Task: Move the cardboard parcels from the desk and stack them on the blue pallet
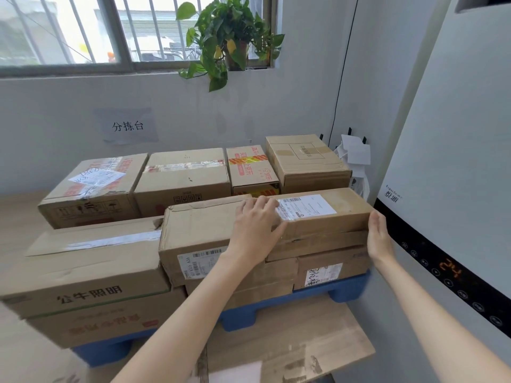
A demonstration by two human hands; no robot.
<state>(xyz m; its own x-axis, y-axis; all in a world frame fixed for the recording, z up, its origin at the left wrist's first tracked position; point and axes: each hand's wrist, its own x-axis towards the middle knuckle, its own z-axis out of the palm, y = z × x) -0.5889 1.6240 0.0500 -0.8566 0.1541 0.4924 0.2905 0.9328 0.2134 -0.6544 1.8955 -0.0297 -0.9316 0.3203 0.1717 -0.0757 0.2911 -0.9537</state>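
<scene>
The blue pallet (343,290) carries several cardboard parcels in two rows. A long flat parcel with a white label (329,217) lies on top at the front right, over smaller parcels (326,268). My left hand (257,225) rests flat on its top, fingers spread, partly over the label. My right hand (380,237) presses against its right end, palm inward. To the left sits a parcel with a barcode label (193,239), and beside it a large box with dark printed characters (85,272) stacked on another.
Several parcels (182,181) line the back row against the white wall. A tall white appliance with a dark control strip (448,272) stands close on the right. Flattened cardboard (290,344) lies under the pallet's front. A potted plant (232,40) hangs at the window.
</scene>
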